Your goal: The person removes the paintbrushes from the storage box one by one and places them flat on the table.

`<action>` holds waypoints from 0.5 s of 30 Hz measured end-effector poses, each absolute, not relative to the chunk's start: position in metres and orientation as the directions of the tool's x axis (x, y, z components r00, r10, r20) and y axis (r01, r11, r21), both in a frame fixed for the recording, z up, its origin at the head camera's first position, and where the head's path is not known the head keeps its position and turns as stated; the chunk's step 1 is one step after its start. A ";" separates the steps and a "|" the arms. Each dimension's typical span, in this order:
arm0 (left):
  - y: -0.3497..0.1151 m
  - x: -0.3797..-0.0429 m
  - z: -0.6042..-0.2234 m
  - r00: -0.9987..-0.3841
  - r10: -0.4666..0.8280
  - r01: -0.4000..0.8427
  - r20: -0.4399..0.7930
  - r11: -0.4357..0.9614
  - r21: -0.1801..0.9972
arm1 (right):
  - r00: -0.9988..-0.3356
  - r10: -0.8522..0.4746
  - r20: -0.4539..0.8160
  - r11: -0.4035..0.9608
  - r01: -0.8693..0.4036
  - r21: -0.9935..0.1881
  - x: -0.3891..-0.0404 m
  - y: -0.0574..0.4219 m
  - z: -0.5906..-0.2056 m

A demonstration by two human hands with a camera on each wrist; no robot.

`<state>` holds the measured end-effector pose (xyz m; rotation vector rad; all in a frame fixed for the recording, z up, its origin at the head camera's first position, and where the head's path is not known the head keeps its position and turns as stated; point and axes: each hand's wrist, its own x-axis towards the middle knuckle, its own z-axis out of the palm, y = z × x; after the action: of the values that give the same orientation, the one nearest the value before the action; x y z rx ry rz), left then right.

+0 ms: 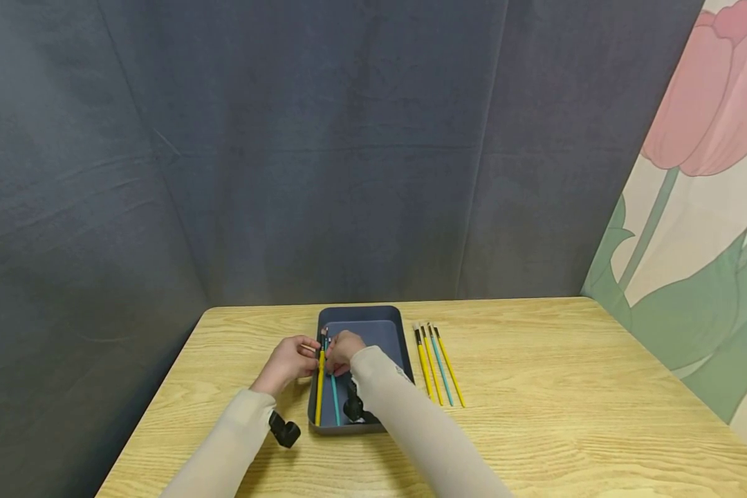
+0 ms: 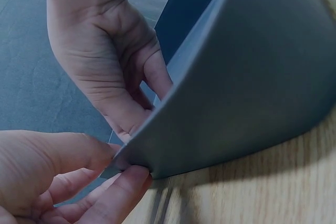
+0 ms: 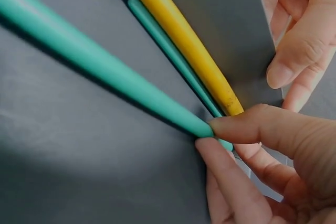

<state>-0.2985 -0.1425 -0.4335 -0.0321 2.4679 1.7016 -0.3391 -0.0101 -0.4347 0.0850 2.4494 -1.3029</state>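
My left hand pinches the left rim of a dark grey tray, thumb on one side of the wall and fingers on the other. Inside the tray, my right hand holds a teal paintbrush between thumb and index finger. Its handle slants toward the near end in the head view. Along the left wall lie a yellow paintbrush and a second teal paintbrush, side by side. My right hand partly hides the brushes' upper ends.
Right of the tray, several paintbrushes lie roughly parallel on the wooden table: yellow ones and a teal one. A dark grey cloth hangs behind the table, and a tulip-painted wall stands at the right.
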 end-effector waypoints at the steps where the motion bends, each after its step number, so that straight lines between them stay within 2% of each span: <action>1: -0.143 -0.299 -0.434 -0.989 0.065 -0.100 -0.132 0.362 0.927 | -0.931 -0.117 -0.345 0.568 0.222 -0.792 -0.339 -0.010 -0.434; 9: -0.143 -0.298 -0.431 -0.987 0.061 -0.113 -0.146 0.371 0.922 | -0.923 -0.148 -0.356 0.529 0.231 -0.817 -0.336 -0.007 -0.430; 15: -0.146 -0.299 -0.432 -0.988 0.104 -0.073 -0.117 0.356 0.932 | -0.902 -0.181 -0.392 0.486 0.265 -0.833 -0.343 -0.004 -0.435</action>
<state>-0.2985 -0.1459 -0.4321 0.0287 2.4547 1.6994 -0.3432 -0.0038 -0.4348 0.0692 2.3051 -1.3997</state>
